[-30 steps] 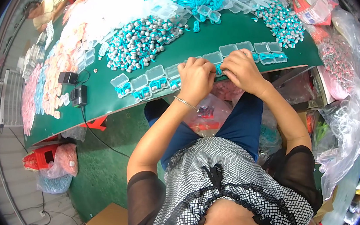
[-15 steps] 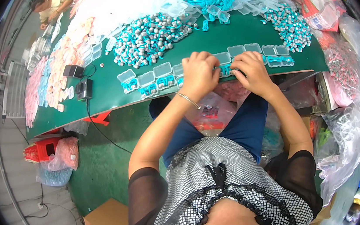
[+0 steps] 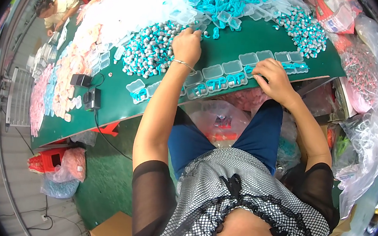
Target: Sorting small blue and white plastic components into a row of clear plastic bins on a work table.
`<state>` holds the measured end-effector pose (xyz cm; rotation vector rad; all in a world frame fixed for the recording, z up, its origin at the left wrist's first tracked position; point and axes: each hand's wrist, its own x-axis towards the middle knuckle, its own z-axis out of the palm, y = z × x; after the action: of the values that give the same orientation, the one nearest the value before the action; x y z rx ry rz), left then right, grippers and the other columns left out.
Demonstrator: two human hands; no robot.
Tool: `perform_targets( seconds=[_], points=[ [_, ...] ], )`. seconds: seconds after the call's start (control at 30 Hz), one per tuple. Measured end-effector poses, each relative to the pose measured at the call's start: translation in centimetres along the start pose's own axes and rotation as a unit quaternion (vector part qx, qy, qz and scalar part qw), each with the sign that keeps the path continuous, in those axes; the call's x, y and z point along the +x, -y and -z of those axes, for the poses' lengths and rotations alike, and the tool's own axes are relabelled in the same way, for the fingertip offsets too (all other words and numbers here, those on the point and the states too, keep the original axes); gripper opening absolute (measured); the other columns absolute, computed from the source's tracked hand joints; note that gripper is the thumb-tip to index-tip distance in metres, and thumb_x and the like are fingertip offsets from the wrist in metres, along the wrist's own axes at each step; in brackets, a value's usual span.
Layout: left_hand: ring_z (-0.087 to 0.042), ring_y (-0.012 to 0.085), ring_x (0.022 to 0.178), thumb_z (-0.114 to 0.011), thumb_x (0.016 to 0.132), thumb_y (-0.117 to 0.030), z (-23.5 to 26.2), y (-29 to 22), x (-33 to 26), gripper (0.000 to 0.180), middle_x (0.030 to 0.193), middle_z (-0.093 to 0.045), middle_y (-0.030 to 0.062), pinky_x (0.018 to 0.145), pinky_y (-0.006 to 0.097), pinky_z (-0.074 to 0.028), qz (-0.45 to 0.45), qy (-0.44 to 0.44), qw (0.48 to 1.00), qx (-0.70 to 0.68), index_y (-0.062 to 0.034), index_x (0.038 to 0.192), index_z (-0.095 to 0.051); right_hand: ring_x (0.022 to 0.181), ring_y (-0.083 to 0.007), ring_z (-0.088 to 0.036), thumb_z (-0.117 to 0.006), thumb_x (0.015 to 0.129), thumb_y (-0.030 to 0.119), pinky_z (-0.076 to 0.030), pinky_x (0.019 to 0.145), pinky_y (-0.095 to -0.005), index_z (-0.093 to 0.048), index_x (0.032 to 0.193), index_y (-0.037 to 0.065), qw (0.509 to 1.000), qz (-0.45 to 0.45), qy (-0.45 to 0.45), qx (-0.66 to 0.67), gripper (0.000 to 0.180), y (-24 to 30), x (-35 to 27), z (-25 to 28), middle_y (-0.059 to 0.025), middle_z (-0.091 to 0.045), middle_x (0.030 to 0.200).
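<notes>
My left hand (image 3: 187, 46) reaches to the right edge of a heap of small grey-and-turquoise striped pieces (image 3: 147, 51). Its fingers curl downward, and the tips are hidden behind the hand. My right hand (image 3: 273, 81) is bent over the row of clear plastic boxes, its thumb and fingertips drawn close together at one box. What lies between them is too small to make out. The boxes have raised lids (image 3: 231, 67) and stand side by side along the table's near edge. Several hold striped pieces with turquoise cord (image 3: 215, 84). My left forearm covers part of the row.
Turquoise cords (image 3: 222, 1) and clear boxes pile up at the far side. Another striped heap (image 3: 302, 31) lies far right on the green table (image 3: 117, 94). Black adapters (image 3: 92, 98) with a cable sit at left. A co-worker (image 3: 57, 9) sits beyond; plastic bags (image 3: 356, 149) crowd the right.
My left hand has left the boxes and moved away from me and leftward to the striped heap. My right hand has shifted slightly right and stays at the row. More of the middle boxes show.
</notes>
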<state>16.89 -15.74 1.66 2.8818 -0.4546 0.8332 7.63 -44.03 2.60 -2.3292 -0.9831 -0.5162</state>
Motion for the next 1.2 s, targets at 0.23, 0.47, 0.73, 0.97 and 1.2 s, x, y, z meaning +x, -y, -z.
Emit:
perform_targets(
  seconds=[0.23,0.47,0.73,0.97,1.2],
  points=[
    [-0.065,0.0331,0.082,-0.054,0.079,-0.008,-3.6,-2.1,3.8,0.015,0.090,-0.063,0.0128,0.067,0.043,-0.053,-0.032,0.083,0.995,0.033,-0.0102,0.087,-0.066,0.090,-0.0250,-0.055,-0.064,0.077,0.008,-0.042,0.079,-0.0369,-0.061,0.084,0.006,1.000,-0.015,0.001,-0.003,0.008,-1.6,0.0,1.6,-0.0060,-0.058,0.089],
    [-0.066,0.0267,0.072,-0.062,0.077,-0.006,-2.9,-1.6,2.9,0.008,0.080,-0.066,0.0110,0.063,0.039,-0.052,-0.032,0.007,0.987,-0.158,-0.0048,0.083,-0.066,0.079,-0.0297,-0.060,-0.063,0.077,0.010,-0.048,0.070,-0.0392,-0.065,0.084,0.006,0.990,-0.078,-0.091,-0.077,0.008,-9.2,0.3,4.5,-0.0096,-0.063,0.082],
    [-0.068,0.0262,0.066,-0.067,0.073,-0.014,-2.1,-1.3,1.2,0.013,0.073,-0.069,0.0133,0.066,0.035,-0.053,0.158,0.216,0.899,-0.346,-0.0032,0.078,-0.071,0.090,-0.0319,-0.063,-0.056,0.080,0.006,-0.051,0.076,-0.0438,-0.066,0.095,0.007,0.955,-0.178,-0.028,-0.237,0.018,-16.8,4.5,1.8,-0.0130,-0.063,0.096],
    [-0.067,0.0176,0.065,-0.066,0.076,-0.013,-2.4,-1.4,0.2,0.016,0.073,-0.069,0.0105,0.063,0.030,-0.052,0.110,0.136,0.947,-0.269,-0.0039,0.087,-0.072,0.090,-0.0352,-0.064,-0.051,0.081,0.004,-0.053,0.071,-0.0446,-0.062,0.090,0.004,0.922,-0.208,0.047,-0.323,0.014,-18.0,6.3,0.6,-0.0162,-0.061,0.096],
    [-0.068,0.0185,0.071,-0.069,0.073,-0.009,-1.9,-1.3,0.2,0.017,0.079,-0.071,0.0119,0.067,0.030,-0.053,0.054,0.157,0.953,-0.253,-0.0019,0.088,-0.071,0.082,-0.0315,-0.063,-0.064,0.074,0.007,-0.050,0.065,-0.0407,-0.059,0.081,0.003,0.972,-0.164,0.039,-0.161,0.009,-18.1,5.6,2.3,-0.0144,-0.063,0.080]
  ],
)
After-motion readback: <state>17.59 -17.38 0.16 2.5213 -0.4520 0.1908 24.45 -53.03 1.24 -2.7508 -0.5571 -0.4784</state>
